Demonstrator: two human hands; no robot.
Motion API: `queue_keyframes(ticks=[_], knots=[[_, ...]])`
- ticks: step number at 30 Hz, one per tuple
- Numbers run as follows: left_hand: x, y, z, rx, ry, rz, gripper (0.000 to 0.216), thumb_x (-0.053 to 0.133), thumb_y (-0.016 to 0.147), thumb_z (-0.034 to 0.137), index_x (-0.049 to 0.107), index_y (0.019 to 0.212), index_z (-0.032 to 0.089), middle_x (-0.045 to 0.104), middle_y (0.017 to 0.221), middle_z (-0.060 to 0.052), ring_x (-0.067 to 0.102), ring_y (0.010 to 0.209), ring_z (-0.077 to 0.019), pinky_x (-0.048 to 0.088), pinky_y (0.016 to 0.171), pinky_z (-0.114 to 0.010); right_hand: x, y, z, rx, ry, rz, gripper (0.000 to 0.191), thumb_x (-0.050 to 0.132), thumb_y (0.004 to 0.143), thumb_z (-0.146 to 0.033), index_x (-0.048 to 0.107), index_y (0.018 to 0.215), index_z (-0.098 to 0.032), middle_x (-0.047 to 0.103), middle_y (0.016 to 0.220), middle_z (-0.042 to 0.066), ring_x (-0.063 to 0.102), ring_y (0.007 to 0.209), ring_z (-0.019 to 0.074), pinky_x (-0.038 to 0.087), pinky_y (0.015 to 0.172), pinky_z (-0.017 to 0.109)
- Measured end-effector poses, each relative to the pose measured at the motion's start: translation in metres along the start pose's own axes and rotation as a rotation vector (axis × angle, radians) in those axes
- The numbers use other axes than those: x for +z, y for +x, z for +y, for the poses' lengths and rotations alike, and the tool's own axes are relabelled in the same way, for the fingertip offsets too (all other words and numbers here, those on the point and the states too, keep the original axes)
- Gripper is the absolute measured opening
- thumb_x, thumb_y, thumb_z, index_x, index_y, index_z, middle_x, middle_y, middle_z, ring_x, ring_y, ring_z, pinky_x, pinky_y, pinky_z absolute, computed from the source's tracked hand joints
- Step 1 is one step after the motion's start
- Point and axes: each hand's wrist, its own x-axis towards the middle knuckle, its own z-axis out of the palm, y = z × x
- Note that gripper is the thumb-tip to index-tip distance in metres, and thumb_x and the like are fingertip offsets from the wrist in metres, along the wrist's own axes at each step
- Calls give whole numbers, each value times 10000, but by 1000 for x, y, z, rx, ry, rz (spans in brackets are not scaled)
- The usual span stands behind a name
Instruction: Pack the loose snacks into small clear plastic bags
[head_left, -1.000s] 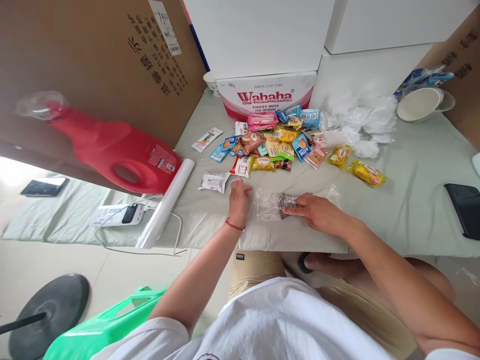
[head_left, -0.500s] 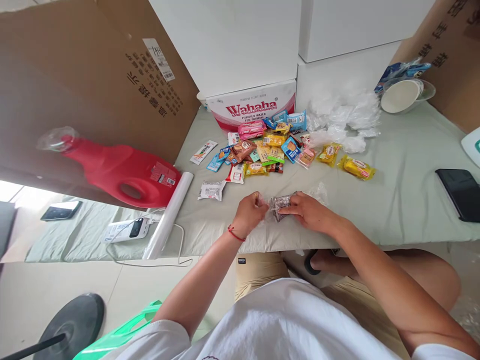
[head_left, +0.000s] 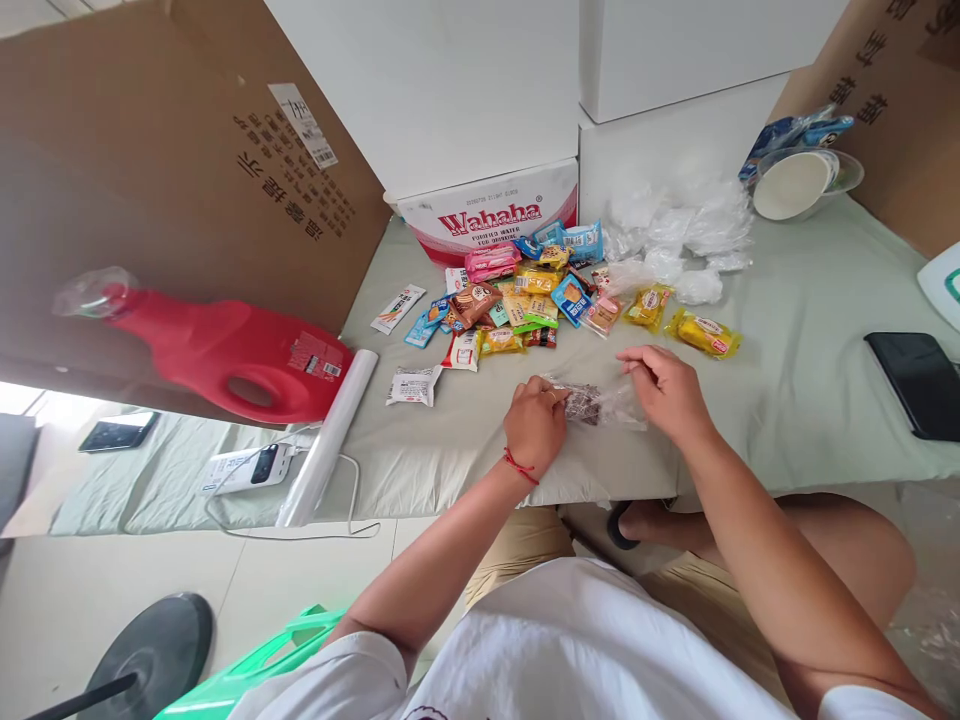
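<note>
A brown-silver wrapped snack packet lies near the table's front edge, inside a crinkled clear plastic bag. My left hand, with a red string on its wrist, is closed on the bag and the packet's left end. At the bag's right end, my right hand has its fingers curled at the loose plastic; the exact grip is partly hidden. Beyond my hands is a heap of colourful wrapped snacks. Two yellow snack packets lie to its right, and a white packet to its left.
A Wahaha carton stands behind the heap, beside crumpled clear plastic bags. Leftward are a red jug, a plastic film roll and a white power bank with a cable. A black phone and a bowl are rightward.
My left hand has shifted right, onto the packet's left end. My right hand has let go of the packet and moved right to the plastic's other end. The view has turned slightly.
</note>
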Motion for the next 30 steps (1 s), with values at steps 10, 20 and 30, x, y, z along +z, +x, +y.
queue_keyframes(ticks=[10, 20, 30], knots=[[-1, 8, -1, -312, -4, 33, 671, 851, 716, 480, 619, 1263, 167, 501, 1424, -204, 418, 1380, -420, 401, 1089, -525, 26, -39, 6, 34, -422, -185, 73, 618, 910, -225, 677, 950, -213, 659, 1006, 125, 576, 813, 236, 410, 675, 324], [21, -29, 11, 203, -236, 163, 211, 637, 823, 179, 559, 1013, 229, 663, 1122, -99, 621, 1081, -251, 461, 954, -406, 59, -69, -14, 288, 601, -144, 229, 504, 927, -302, 641, 1106, -265, 729, 887, 40, 676, 821, 238, 527, 716, 356], [38, -49, -4, 679, -383, -115, 252, 633, 774, 170, 608, 1007, 264, 667, 1261, -105, 548, 1345, -297, 349, 1166, -552, 42, -89, -18, 511, 1157, -59, 374, 620, 894, -567, 705, 1083, -255, 734, 1074, 72, 680, 930, 236, 570, 800, 378]])
